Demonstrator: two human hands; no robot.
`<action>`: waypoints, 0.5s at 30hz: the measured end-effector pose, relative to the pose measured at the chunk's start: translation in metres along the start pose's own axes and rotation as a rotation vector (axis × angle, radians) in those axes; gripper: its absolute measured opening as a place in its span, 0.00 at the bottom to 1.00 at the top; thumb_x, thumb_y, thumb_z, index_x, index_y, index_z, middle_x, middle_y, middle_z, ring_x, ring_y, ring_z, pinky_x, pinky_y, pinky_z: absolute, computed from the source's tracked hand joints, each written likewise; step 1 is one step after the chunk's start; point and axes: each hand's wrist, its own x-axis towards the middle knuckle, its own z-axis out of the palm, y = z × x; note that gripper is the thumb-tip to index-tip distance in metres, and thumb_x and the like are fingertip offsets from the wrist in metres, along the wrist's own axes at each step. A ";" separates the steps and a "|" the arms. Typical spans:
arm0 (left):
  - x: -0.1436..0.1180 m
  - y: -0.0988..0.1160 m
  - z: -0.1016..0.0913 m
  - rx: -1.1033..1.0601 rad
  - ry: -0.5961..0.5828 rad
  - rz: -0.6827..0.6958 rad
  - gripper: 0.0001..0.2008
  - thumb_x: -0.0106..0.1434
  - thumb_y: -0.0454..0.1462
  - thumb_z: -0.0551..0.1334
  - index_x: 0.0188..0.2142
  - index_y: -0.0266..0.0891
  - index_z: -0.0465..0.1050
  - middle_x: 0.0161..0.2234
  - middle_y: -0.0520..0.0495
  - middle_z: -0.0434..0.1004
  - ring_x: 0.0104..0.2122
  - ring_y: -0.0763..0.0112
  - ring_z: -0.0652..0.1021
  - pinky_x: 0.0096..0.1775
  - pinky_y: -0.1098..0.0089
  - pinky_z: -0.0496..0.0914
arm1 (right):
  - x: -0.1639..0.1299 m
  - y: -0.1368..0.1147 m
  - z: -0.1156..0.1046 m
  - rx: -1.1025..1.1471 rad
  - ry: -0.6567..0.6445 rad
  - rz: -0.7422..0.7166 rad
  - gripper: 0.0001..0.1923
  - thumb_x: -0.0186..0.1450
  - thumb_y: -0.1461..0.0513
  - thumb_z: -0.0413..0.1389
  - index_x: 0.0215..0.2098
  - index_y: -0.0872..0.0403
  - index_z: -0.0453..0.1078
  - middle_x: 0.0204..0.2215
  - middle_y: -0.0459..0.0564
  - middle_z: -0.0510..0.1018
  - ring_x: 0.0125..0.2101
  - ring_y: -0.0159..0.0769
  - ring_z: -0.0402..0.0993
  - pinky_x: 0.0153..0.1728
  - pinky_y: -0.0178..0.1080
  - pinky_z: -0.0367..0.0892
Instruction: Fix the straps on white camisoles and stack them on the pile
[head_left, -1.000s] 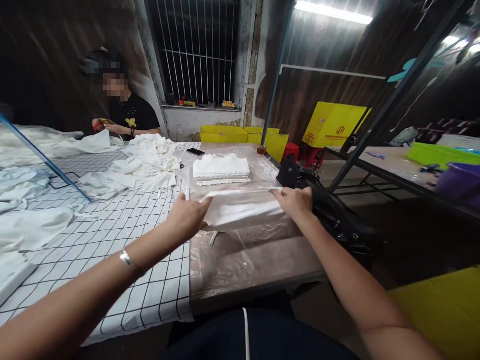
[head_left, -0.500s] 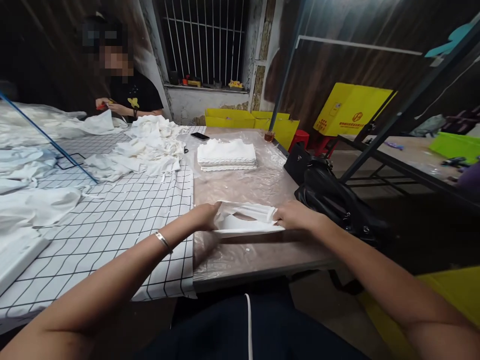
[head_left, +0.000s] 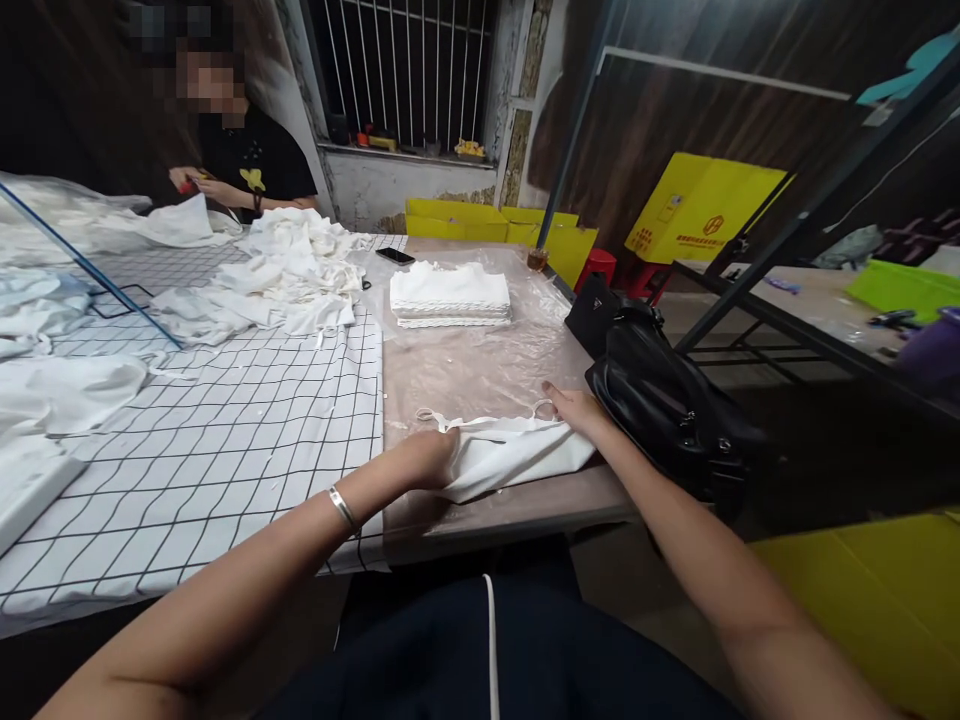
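Observation:
A white garment [head_left: 510,450] with thin straps lies flat on the plastic-covered table [head_left: 480,370] near its front edge. My left hand [head_left: 427,460] grips the garment's left end, a silver bracelet on that wrist. My right hand [head_left: 576,408] presses on the garment's right end by a strap. Farther back sits a neat stack of folded white garments [head_left: 448,293]. A loose heap of white garments [head_left: 292,280] lies on the checked cloth [head_left: 247,420] to the left.
A black handbag [head_left: 660,400] sits at the table's right edge, close to my right hand. A phone [head_left: 394,256] and a small glass [head_left: 537,260] lie at the back. Another person [head_left: 232,160] works at the far left. Yellow boxes [head_left: 697,210] stand behind; a yellow box is at lower right.
The garment was held up stretched between both hands; it has come down onto the table and now lies flat near the front edge, both hands following it toward me.

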 end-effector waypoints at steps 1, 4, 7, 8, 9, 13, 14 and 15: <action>-0.001 0.003 0.002 0.004 -0.007 -0.007 0.26 0.57 0.37 0.62 0.55 0.30 0.63 0.41 0.32 0.79 0.41 0.52 0.80 0.38 0.64 0.72 | 0.003 -0.004 0.003 -0.060 0.006 0.032 0.36 0.65 0.38 0.41 0.34 0.57 0.77 0.35 0.62 0.80 0.38 0.49 0.76 0.35 0.40 0.63; 0.001 0.004 0.004 -0.006 -0.017 -0.016 0.27 0.57 0.37 0.62 0.55 0.30 0.63 0.42 0.32 0.79 0.41 0.52 0.80 0.38 0.65 0.72 | 0.012 -0.015 0.010 -0.191 0.013 0.073 0.33 0.57 0.38 0.55 0.37 0.59 0.78 0.37 0.66 0.80 0.41 0.53 0.77 0.35 0.41 0.64; 0.003 0.001 0.004 -0.023 -0.030 -0.022 0.31 0.56 0.38 0.63 0.58 0.28 0.61 0.44 0.30 0.79 0.42 0.51 0.80 0.38 0.65 0.72 | 0.017 -0.016 0.014 -0.111 0.054 0.052 0.20 0.53 0.48 0.63 0.33 0.57 0.78 0.31 0.62 0.80 0.35 0.49 0.77 0.31 0.40 0.63; 0.004 0.001 0.003 -0.027 -0.037 -0.025 0.33 0.55 0.37 0.63 0.59 0.27 0.60 0.45 0.30 0.79 0.43 0.51 0.80 0.38 0.65 0.72 | 0.017 -0.015 0.015 -0.064 0.067 0.026 0.17 0.54 0.51 0.63 0.31 0.57 0.77 0.28 0.60 0.80 0.32 0.46 0.76 0.30 0.39 0.63; 0.004 0.000 0.003 -0.033 -0.045 -0.027 0.34 0.55 0.37 0.64 0.60 0.27 0.59 0.45 0.30 0.78 0.43 0.51 0.80 0.38 0.65 0.72 | 0.016 -0.014 0.015 -0.022 0.078 -0.010 0.15 0.55 0.52 0.61 0.30 0.56 0.77 0.27 0.58 0.79 0.31 0.44 0.75 0.30 0.38 0.62; 0.004 0.001 0.001 -0.067 -0.062 -0.037 0.35 0.54 0.37 0.64 0.59 0.25 0.58 0.45 0.28 0.78 0.43 0.51 0.80 0.38 0.65 0.72 | 0.000 -0.014 0.012 0.206 0.102 -0.290 0.20 0.63 0.49 0.51 0.34 0.54 0.76 0.31 0.52 0.79 0.34 0.39 0.72 0.33 0.36 0.64; 0.004 0.001 0.000 -0.076 -0.067 -0.037 0.35 0.53 0.38 0.65 0.59 0.26 0.59 0.45 0.29 0.78 0.43 0.51 0.80 0.38 0.65 0.72 | -0.006 -0.016 0.010 0.291 0.070 -0.408 0.20 0.63 0.48 0.50 0.35 0.54 0.76 0.32 0.51 0.78 0.35 0.38 0.72 0.34 0.36 0.64; 0.004 0.002 0.000 -0.080 -0.073 -0.037 0.36 0.53 0.38 0.66 0.58 0.26 0.59 0.44 0.29 0.78 0.42 0.50 0.80 0.37 0.65 0.72 | -0.012 -0.018 0.008 0.345 -0.001 -0.525 0.19 0.62 0.48 0.51 0.34 0.53 0.76 0.32 0.50 0.78 0.34 0.38 0.71 0.34 0.36 0.64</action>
